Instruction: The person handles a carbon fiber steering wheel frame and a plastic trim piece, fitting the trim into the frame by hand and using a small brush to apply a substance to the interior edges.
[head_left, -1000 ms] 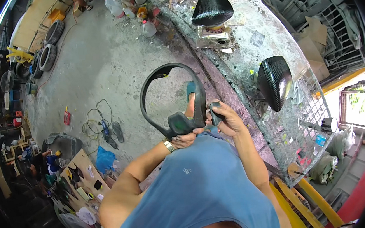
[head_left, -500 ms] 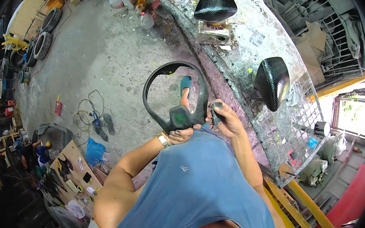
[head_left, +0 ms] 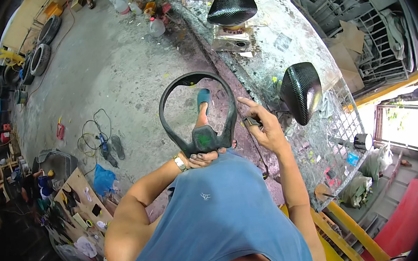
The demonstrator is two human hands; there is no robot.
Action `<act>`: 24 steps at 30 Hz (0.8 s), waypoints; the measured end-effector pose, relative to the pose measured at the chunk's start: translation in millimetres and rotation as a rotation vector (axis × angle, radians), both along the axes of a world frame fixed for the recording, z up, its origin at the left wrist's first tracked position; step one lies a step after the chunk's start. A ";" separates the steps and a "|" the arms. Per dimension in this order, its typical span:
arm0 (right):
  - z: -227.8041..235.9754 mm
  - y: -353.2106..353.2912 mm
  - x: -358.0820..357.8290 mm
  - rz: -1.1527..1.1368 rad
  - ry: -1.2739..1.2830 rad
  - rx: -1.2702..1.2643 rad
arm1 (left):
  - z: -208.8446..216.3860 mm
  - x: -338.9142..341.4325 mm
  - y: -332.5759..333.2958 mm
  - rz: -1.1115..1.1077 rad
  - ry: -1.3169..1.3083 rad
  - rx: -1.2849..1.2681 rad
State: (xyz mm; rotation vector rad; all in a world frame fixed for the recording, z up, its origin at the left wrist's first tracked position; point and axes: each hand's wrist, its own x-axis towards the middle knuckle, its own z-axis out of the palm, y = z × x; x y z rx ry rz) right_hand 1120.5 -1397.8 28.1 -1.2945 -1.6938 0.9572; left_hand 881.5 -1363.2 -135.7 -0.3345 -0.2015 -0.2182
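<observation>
My left hand [head_left: 203, 158] is closed around the lower edge of a black ring-shaped part [head_left: 163, 108], holding it upright in front of my waist. A thick block at the ring's bottom bears a green smear. To the right of the ring and apart from it, my right hand [head_left: 269, 130] pinches a small dark flat piece [head_left: 252, 121]; its exact kind cannot be made out. The index finger of that hand points out toward the bench. Through the ring's opening a foot in a teal slipper [head_left: 203, 99] shows on the floor.
At right a paint-stained bench [head_left: 264, 29] carries two glossy black carbon-weave shells, one [head_left: 231, 8] on a metal can [head_left: 232, 37], the other [head_left: 302, 94] nearer. Plastic jugs [head_left: 157, 27] stand at its far left. A corded tool [head_left: 104, 145] and a blue bag [head_left: 105, 176] lie on the floor.
My right hand has moved right, away from the ring, with the small dark piece, and its index finger has stretched out. My left hand keeps its hold. The whole view has shifted slightly.
</observation>
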 end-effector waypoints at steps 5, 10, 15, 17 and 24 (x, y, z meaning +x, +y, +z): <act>4.0 13.3 8.8 0.107 -0.238 0.068 | 66.3 15.8 5.2 -0.016 -0.194 -0.044; 2.0 3.7 13.1 0.232 -0.386 0.059 | 62.7 11.2 6.8 0.013 0.079 0.055; 4.8 -14.0 6.2 0.345 -0.493 0.145 | 60.0 8.4 3.7 0.011 0.120 0.077; 6.4 -21.3 1.8 0.352 -0.508 0.127 | 60.0 7.1 3.2 0.012 0.131 0.082; 6.1 -38.5 -7.1 0.390 -0.475 0.147 | 61.1 -1.7 -4.7 0.007 0.149 0.073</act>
